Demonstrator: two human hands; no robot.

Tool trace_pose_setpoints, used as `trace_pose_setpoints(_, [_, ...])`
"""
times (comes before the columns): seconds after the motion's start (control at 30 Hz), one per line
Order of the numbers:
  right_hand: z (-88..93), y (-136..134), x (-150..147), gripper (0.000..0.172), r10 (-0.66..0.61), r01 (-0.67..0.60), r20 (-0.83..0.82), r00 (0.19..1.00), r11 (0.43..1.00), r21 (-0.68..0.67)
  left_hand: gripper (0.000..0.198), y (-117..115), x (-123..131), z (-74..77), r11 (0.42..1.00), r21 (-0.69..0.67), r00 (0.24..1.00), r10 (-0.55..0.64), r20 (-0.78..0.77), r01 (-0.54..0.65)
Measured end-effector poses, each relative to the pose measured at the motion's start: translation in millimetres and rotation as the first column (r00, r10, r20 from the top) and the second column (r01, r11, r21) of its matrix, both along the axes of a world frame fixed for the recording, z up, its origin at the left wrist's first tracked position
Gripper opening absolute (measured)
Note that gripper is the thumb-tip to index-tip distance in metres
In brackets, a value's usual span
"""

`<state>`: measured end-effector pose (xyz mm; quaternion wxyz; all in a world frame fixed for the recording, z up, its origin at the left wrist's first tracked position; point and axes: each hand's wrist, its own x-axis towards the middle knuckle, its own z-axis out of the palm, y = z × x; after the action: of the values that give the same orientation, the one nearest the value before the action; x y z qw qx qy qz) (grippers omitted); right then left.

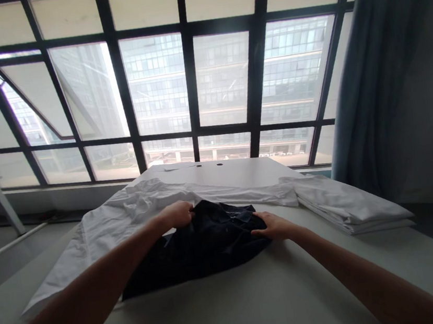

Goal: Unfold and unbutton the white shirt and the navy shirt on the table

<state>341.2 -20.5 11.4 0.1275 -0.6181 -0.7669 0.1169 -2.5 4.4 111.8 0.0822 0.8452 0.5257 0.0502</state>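
A dark navy collared shirt lies bunched on the white table, its collar toward the far side. My left hand is closed on the fabric at the shirt's far left, the fingertips pinching its edge. At the right end, my right hand rests on the shirt near the collar, thumb and fingers around a bit of cloth. The lower left part of the shirt is partly hidden behind my left forearm. Just behind and left of it spreads a rumpled white garment.
A stack of folded white cloth sits on the table to the right. Large framed windows rise behind the table. A dark curtain hangs at the right, and another white table stands at the far left.
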Motion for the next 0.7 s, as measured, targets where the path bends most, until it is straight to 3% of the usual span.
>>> trace_pose_setpoints(0.13, [-0.3, 9.2, 18.3, 0.067, -0.034, 0.033, 0.035, 0.999, 0.999, 0.029, 0.019, 31.2, -28.2, 17.0, 0.946, -0.279, 0.976, 0.198, 0.095, -0.165])
trace_pose_setpoints(0.27, [8.7, 31.1, 23.8, 0.048, -0.139, 0.128, 0.162, 0.977, 0.989, 0.076, 0.016, 70.4, -40.2, 16.4, 0.868, -0.461, 0.957, 0.265, 0.12, -0.182])
trace_pose_setpoints(0.37, [18.9, 51.0, 15.8, 0.033, -0.272, 0.21, 0.332, 0.903, 0.955, 0.211, 0.017, 100.2, -42.1, 2.5, 0.866, -0.451, 0.964, 0.263, 0.04, -0.218])
trace_pose_setpoints(0.47, [29.1, 61.0, 1.7, 0.03, -0.304, 0.173, 0.411, 0.859, 0.929, 0.326, 0.022, 122.2, -47.7, -11.4, 0.906, -0.322, 0.956, 0.292, 0.008, -0.274])
trace_pose_setpoints(0.53, [34.2, 57.1, -10.4, 0.042, -0.205, 0.077, 0.376, 0.904, 0.942, 0.327, 0.019, 127.5, -53.8, -15.4, 0.914, -0.281, 0.949, 0.313, 0.024, -0.294])
trace_pose_setpoints(0.6, [37.0, 45.4, -24.5, 0.055, -0.02, -0.07, 0.305, 0.952, 0.958, 0.279, 0.014, 124.5, -58.9, -14.9, 0.911, -0.275, 0.944, 0.328, 0.034, -0.307])
trace_pose_setpoints(0.7, [38.9, 21.8, -44.7, 0.055, 0.191, -0.232, 0.222, 0.956, 0.957, 0.174, 0.012, 110.2, -60.7, -8.0, 0.911, -0.262, 0.941, 0.337, 0.03, -0.318])
